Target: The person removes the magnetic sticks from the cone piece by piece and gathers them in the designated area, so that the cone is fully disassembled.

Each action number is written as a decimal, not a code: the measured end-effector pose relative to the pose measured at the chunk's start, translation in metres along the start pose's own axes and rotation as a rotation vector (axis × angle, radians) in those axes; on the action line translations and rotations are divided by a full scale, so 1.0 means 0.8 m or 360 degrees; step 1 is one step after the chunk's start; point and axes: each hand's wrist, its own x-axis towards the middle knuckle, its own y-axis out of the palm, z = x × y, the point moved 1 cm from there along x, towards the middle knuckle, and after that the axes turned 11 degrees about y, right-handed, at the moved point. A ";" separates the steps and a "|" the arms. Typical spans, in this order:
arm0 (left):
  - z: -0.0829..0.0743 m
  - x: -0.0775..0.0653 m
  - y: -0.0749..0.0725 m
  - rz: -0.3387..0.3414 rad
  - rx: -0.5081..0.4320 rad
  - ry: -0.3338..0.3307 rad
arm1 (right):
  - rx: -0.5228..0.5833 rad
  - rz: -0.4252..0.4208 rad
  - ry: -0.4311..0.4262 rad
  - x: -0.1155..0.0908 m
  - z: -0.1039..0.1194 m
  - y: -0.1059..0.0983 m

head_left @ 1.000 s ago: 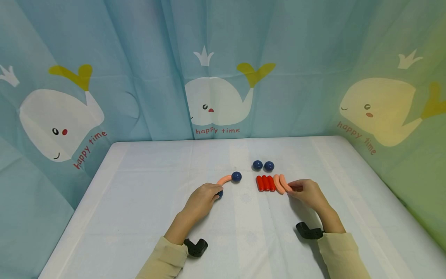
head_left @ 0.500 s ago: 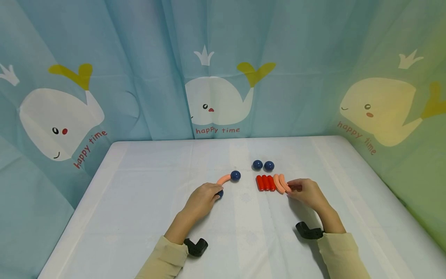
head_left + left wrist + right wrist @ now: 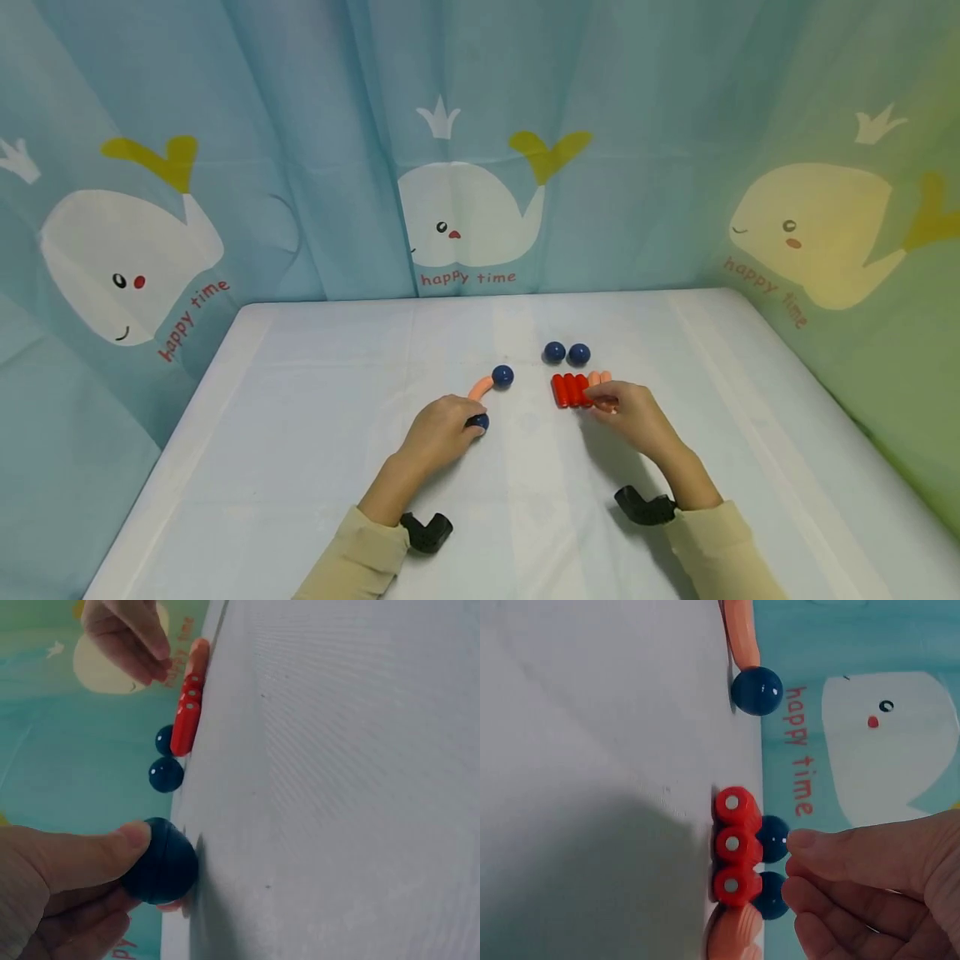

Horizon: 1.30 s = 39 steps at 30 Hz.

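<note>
My left hand (image 3: pixel 442 423) pinches a dark blue ball (image 3: pixel 161 862) between thumb and fingers, close over the white table. A curved orange rod (image 3: pixel 481 388) runs from this ball to a second blue ball (image 3: pixel 503 377) at its far end. My right hand (image 3: pixel 633 415) hovers above the row of rods, thumb and fingers loosely bent around nothing. Below it lie three straight red rods (image 3: pixel 570 391) side by side, with silvery dots on their ends (image 3: pixel 732 844). Two curved orange rods (image 3: pixel 599 377) adjoin them on the right, partly hidden by my right hand.
Two more blue balls (image 3: pixel 555 352) sit just behind the red rods. A white cloth covers the table (image 3: pixel 337 358). Blue and green curtains (image 3: pixel 315 167) printed with whales hang around its back and sides. Each wrist wears a black camera mount (image 3: pixel 427 533).
My right hand has moved left from the orange rods' outer end to over the rods. The left hand has shifted slightly right, and the joined rod's far ball has swung a little left.
</note>
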 end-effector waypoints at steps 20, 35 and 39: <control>0.009 -0.001 0.003 0.0126 0.0043 0.0275 | 0.0141 0.0128 -0.0269 0.001 0.029 0.022; 0.008 -0.002 0.014 0.0080 0.0209 0.0283 | 0.0130 0.0479 -0.0347 -0.005 0.071 0.072; 0.007 -0.003 0.014 0.0050 0.0227 0.0282 | 0.0143 0.0495 -0.0398 -0.005 0.077 0.086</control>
